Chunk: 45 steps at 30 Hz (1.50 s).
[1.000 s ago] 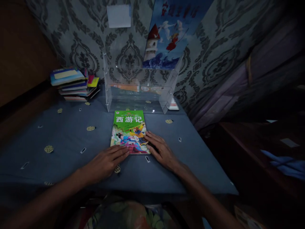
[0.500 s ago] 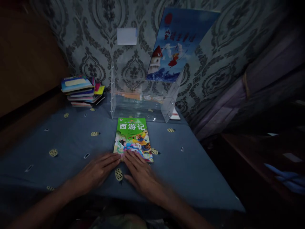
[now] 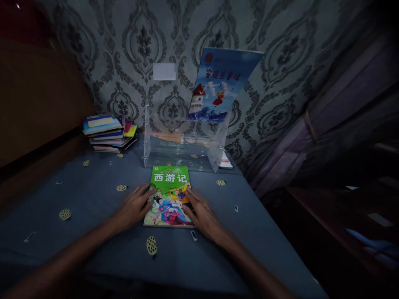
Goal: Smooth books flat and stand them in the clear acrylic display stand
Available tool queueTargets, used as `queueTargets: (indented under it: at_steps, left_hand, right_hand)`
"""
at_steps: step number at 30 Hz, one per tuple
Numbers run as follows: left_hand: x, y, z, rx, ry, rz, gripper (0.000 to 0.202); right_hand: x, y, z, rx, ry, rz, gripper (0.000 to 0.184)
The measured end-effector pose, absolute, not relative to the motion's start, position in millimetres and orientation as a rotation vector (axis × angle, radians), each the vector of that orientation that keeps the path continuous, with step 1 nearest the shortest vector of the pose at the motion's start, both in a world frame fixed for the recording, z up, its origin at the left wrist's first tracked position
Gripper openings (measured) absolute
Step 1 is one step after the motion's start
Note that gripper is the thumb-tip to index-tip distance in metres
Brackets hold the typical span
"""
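Observation:
A green picture book [image 3: 170,187] lies flat on the blue tablecloth [image 3: 93,207], cover up, just in front of a clear acrylic stand [image 3: 183,141]. My left hand [image 3: 134,206] rests on the book's left edge, fingers spread and lying flat. On the book's right edge lies my right hand [image 3: 199,211], fingers stretched over the cover. Neither hand lifts the book. A blue picture book [image 3: 222,85] leans upright in the stand against the wall.
A stack of books [image 3: 107,133] sits at the back left by the patterned wall. A small white note [image 3: 164,71] is stuck on the wall. The table's right edge drops off near dark curtains [image 3: 327,124].
Both hands moved forward from the book's near edge to its two sides. The view tilted up, showing more wall.

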State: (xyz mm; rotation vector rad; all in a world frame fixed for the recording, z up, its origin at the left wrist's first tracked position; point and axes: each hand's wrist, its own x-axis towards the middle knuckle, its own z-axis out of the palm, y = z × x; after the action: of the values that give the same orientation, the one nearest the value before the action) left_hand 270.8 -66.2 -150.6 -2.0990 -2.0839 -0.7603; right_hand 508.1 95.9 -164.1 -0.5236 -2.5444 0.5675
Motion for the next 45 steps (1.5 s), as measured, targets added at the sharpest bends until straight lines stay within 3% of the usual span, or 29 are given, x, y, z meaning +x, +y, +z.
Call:
queueTargets:
  at_steps: [5,9,14,19,23,28,31,35,39,42,45]
  left_hand:
    - [262,-31,-157,-1.98,-2.263,-1.082,0.041]
    - [261,-22,-153,-1.767,-2.426,-1.905,0.039]
    - [261,-15,-146,-0.944,-2.559,-2.801,0.042]
    - [273,-10,-138,-0.933,-2.628,-3.177,0.027]
    - [281,-12,-123,-1.126,-2.438,-3.246,0.032]
    - [285,-13,-92,-1.439,-2.309,-3.201,0.045]
    - [282,-6,-68,-1.651,-2.22,-3.083,0.05]
    - [270,2,-29,-2.066,-1.908,-2.778,0.051]
    - [262,-13,-14,-2.437,-1.761,-2.114,0.034]
    - [266,-38,-44,-2.706,-1.818,-1.474,0.024]
    - [278,-60,-92,-2.826,-1.824,-1.04,0.044]
  right_hand:
    - [485,117,-177,-0.56,-2.454,0.629,0.049]
    - [482,115,-184,-0.62,-2.41,0.639,0.049]
    - [484,108,-180,-0.637,-2.382,0.694,0.049]
    - [486,112,-185,-0.667,-2.317,0.76,0.051]
    - [490,121,-184,-0.726,-2.157,0.891,0.057]
    - [493,129,-155,-0.541,-1.922,1.577,0.051]
    - [491,140,-124,-0.462,-1.827,1.755,0.047]
    - [490,158,-80,-0.304,-1.801,1.57,0.04]
    - [499,166,-76,-0.21,-1.931,1.205,0.032]
    - [512,159,-110,-0.151,-2.128,0.95,0.028]
    - [524,146,-148,-0.078,-2.356,0.784,0.028]
